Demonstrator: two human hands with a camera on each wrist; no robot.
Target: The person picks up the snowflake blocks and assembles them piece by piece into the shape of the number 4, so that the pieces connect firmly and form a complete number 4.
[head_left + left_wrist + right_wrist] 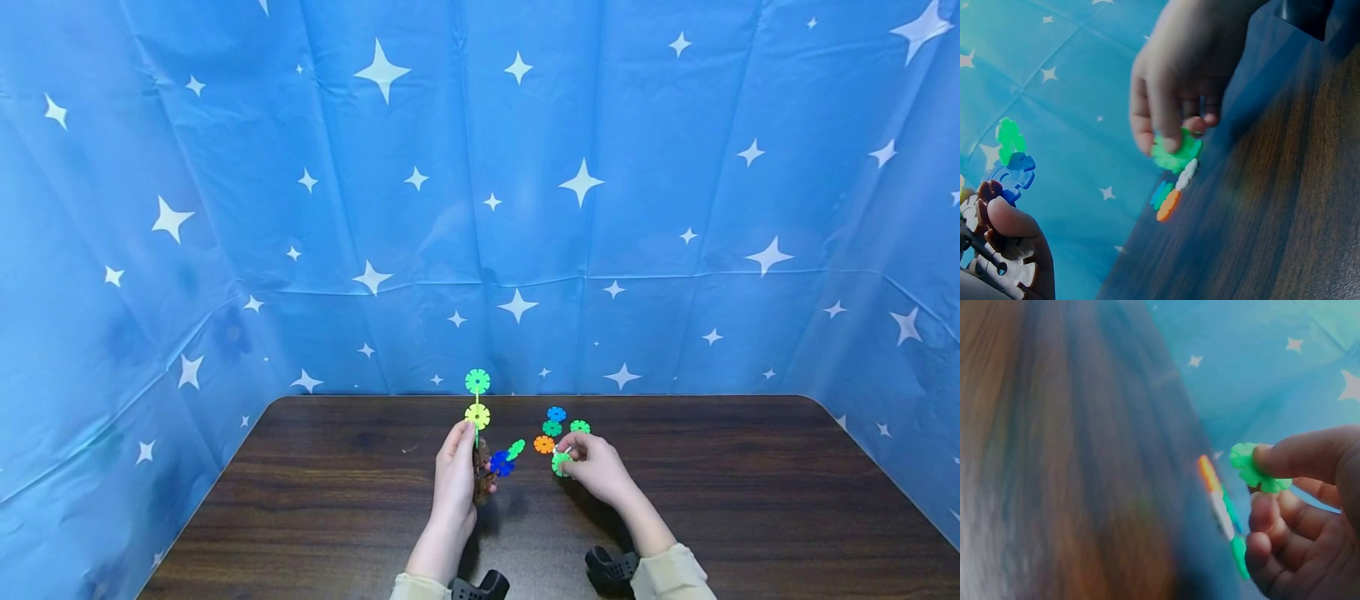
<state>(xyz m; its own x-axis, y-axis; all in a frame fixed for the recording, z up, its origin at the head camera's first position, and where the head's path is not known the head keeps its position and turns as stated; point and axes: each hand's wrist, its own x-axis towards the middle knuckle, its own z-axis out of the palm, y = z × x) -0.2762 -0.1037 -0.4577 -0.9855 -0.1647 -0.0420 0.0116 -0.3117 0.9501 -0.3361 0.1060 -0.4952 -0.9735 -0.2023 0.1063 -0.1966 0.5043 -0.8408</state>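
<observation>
Right hand (600,471): a light green notched disc (1245,464) is pinched between thumb and fingertips, close to the loose discs; clearance above the table (337,492) cannot be told.

Left hand (455,479): a set of joined brown discs (483,458) is gripped; from it a dark blue disc (502,463) is carried at the side, a yellow disc (477,416) above.

Risks, as judged: the pinched disc could be dropped if it is turned, so little of it being held. Joints could be sprung by a tighter squeeze, since the side branch is unsupported. The orange disc (543,444) or white disc (1186,175) could be nudged by the fingers.

Markings: no brand, label or writing can be read on discs, wrist straps (480,587) or starry curtain (480,167).
</observation>
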